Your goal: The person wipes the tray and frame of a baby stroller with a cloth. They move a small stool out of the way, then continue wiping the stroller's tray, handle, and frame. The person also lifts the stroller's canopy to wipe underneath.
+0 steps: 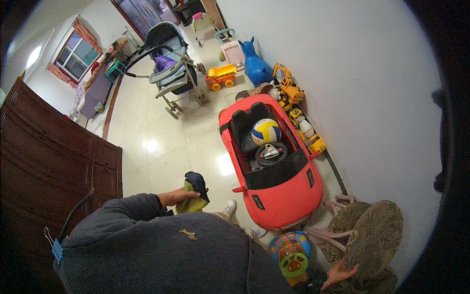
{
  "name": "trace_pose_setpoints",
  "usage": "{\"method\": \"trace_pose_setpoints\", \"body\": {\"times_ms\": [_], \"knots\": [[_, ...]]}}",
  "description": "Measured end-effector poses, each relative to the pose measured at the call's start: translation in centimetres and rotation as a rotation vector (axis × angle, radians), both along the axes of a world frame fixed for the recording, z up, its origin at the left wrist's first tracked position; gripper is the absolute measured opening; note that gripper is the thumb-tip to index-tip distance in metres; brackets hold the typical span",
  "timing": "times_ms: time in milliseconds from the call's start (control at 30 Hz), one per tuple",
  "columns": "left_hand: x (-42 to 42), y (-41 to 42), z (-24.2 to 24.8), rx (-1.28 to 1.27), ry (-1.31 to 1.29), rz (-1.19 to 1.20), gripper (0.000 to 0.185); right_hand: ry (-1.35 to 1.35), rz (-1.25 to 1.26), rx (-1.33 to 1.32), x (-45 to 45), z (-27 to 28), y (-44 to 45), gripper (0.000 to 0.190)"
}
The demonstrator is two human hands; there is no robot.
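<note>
My left hand (180, 196) grips a folded cloth (194, 191), dark navy and yellow-green, out over the tiled floor. At the lower right, my right hand (339, 275) is stretched out beside a round stool seat (378, 235) with patterned brown fabric; its fingers are apart, and whether they touch the fabric I cannot tell. Just left of that hand is a blue toy (290, 242) with a green steering wheel. A red ride-on toy car (288, 198) stands in front of me, with a yellow, blue and white volleyball (266, 131) on its seat.
Beyond the car, a stroller (172, 73), an orange toy dump truck (221, 77) and a blue bouncy animal (255, 66) stand on the floor. Several yellow construction toys (292, 92) line the white wall at right. A dark wooden door (55, 154) is at left.
</note>
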State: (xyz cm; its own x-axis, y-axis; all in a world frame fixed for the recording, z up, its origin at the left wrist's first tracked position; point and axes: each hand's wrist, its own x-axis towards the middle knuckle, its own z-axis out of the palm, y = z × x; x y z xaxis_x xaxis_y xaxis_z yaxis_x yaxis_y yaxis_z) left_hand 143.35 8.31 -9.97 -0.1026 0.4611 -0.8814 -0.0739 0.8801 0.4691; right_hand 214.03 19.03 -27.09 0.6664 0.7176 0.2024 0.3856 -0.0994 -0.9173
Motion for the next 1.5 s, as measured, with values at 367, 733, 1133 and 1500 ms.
{"method": "trace_pose_setpoints", "body": {"times_ms": [367,733,1133,1500], "knots": [[5.6,15.1,2.7,0.243,-0.168,-0.104,0.044,-0.019,-0.162,0.071,-9.4,16.4,-2.1,0.041],[18.3,29.3,4.8,0.591,-0.526,-0.584,0.051,0.961,0.193,-0.003,-15.8,26.9,-4.8,0.044],[8.5,11.4,7.4,0.595,-0.647,-0.105,0.059,0.526,0.538,-0.535,-26.3,36.2,0.6,0.088],[-26.0,-18.7,22.6,0.692,-0.295,0.224,0.068,0.409,1.185,-0.596,-67.5,57.9,-14.1,0.035]]}}
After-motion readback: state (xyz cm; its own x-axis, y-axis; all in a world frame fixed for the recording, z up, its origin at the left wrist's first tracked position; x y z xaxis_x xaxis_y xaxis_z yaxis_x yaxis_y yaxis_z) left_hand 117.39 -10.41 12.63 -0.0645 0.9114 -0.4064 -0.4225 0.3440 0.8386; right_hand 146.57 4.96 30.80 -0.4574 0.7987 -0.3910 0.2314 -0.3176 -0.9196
